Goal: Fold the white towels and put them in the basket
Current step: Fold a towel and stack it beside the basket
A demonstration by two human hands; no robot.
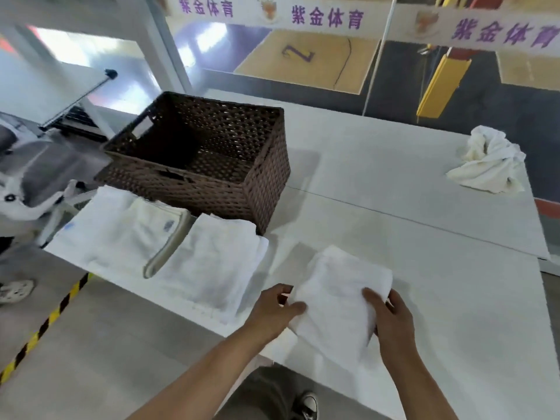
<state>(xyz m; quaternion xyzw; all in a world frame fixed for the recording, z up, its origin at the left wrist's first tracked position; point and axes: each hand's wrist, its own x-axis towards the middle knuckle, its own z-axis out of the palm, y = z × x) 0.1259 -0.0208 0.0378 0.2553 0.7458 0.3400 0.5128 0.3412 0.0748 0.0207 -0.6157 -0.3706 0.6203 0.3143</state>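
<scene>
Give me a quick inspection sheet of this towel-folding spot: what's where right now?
Surface: white table, with a seam running across it.
Job's things: folded towel at the near edge; more folded towels lie in front of the brown woven basket, whose visible inside holds no towel; crumpled towels sit at the far right.
Clutter: nothing seen.
Grippers: left hand and right hand each grip a side of the folded towel, thumbs on top.
Cables: nothing seen.
Surroundings: grey chair at left, yellow-black floor tape, banner with purple characters behind.
</scene>
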